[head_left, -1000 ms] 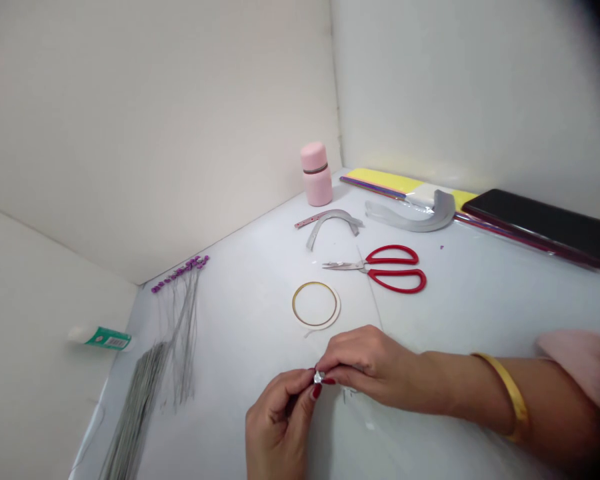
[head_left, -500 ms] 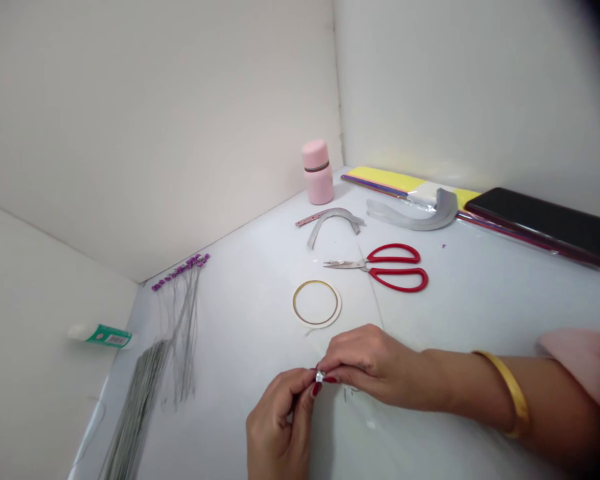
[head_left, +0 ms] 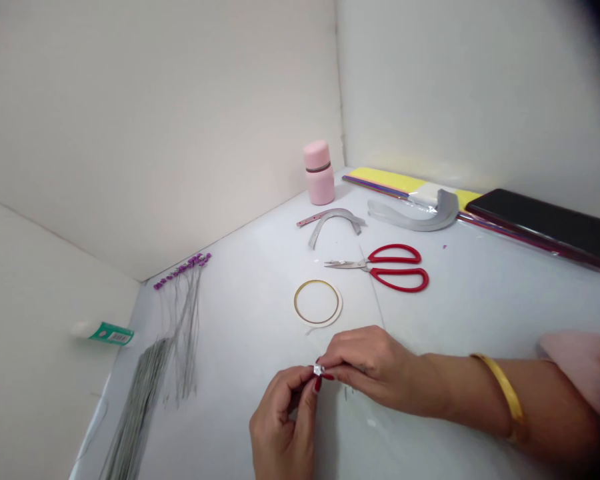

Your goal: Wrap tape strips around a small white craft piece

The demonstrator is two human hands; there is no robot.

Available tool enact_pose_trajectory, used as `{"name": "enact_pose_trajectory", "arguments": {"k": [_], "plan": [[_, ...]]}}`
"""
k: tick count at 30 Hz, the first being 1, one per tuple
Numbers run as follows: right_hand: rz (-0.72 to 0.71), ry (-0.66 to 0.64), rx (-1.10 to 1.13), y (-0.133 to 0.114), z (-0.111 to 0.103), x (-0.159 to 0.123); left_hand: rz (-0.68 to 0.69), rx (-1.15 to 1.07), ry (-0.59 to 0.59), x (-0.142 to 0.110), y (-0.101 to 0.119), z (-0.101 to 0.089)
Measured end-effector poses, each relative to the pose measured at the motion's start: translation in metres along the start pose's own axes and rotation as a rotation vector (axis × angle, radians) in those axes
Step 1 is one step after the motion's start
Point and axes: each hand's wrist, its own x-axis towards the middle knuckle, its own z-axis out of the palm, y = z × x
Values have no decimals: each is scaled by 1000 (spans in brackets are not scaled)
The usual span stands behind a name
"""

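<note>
Left hand (head_left: pixel 283 423) and right hand (head_left: pixel 367 367), both nearly closed, pinch a small silver piece (head_left: pixel 319 369) between the fingertips, above the worktop (head_left: pixel 455 313). A firm fingertip pinch keeps the piece steady. Farther off lie a tape roll (head_left: pixel 318 303), red-handled scissors (head_left: pixel 397 277), purple-tipped wires (head_left: pixel 180 293) and a pink bottle (head_left: pixel 319 173).

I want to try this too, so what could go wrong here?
The tiny shiny silver piece pinched between the left hand and right hand might slip out and be hard to find on the white surface. The red-handled scissors with pointed steel blades lie open to bumping and could poke someone. The long thin grey wires might tangle or scratch if grabbed.
</note>
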Motion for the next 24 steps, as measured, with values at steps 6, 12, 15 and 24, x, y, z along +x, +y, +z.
{"name": "enact_pose_trajectory", "arguments": {"k": [6, 12, 15, 24], "plan": [[51, -54, 69, -1, -3, 1, 101, 64, -10, 2, 0, -3], [52, -106, 93, -1, -8, 3, 236, 164, -3, 2, -2, -3], [48, -122, 102, -1, -9, 3, 273, 208, -5, 3, -3, -3], [95, -121, 89, 6, -3, 3, 209, 266, -63, 6, -3, -5]]}}
